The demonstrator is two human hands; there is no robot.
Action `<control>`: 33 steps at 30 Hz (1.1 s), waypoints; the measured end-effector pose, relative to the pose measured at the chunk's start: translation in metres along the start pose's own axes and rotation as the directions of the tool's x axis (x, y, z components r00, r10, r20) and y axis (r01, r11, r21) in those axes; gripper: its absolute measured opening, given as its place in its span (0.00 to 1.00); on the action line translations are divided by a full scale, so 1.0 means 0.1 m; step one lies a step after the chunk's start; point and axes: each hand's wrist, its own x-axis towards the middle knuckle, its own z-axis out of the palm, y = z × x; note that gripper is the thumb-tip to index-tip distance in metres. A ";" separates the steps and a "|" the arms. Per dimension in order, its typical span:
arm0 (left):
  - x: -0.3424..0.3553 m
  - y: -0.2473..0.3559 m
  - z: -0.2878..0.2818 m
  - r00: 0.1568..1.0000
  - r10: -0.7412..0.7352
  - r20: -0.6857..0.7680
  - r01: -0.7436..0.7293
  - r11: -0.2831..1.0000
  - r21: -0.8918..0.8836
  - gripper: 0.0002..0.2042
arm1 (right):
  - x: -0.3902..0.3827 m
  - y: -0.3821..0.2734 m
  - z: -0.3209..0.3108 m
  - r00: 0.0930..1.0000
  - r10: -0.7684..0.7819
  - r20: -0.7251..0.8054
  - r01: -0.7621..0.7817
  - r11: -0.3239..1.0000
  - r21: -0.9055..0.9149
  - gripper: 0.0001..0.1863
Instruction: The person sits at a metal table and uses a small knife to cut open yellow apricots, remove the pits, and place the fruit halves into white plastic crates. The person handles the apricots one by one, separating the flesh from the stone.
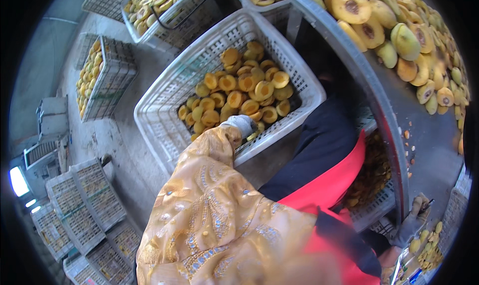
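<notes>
My left hand (239,127), in a grey glove below a gold patterned sleeve, reaches over the near rim of a white plastic crate (163,95) holding pitted yellow fruit halves (239,99); its fingertips are mostly hidden. At the lower right, my right hand (413,217), also gloved, grips a small slim tool (427,203), likely a knife, beside the metal work table (433,140). Cut fruit with pits (352,6) and whole fruit are heaped on that table at the upper right. Red cloth (332,180) and dark trousers (314,135) show below me.
Crates full of fruit stand on the concrete floor (110,135) at top (169,35) and left (117,85). Stacked crates (82,200) fill the lower left. Another crate (369,210) sits under the table, whose curved metal edge (376,90) runs along my right.
</notes>
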 end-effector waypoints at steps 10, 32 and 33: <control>0.29 0.44 -0.55 0.865 0.216 -0.452 -0.043 0.931 0.363 0.23 | -0.07 -0.28 0.10 0.990 -0.138 -0.001 0.138 0.990 0.024 0.06; -0.06 4.39 -2.00 0.250 0.841 -0.480 -0.690 0.502 0.521 0.11 | -0.18 -0.45 0.03 0.925 -0.369 -0.094 0.332 0.903 -0.273 0.09; -0.04 4.44 -1.91 0.288 0.846 -0.450 -0.662 0.515 0.545 0.11 | -0.16 -0.51 0.01 0.957 -0.287 -0.049 0.275 0.946 -0.169 0.10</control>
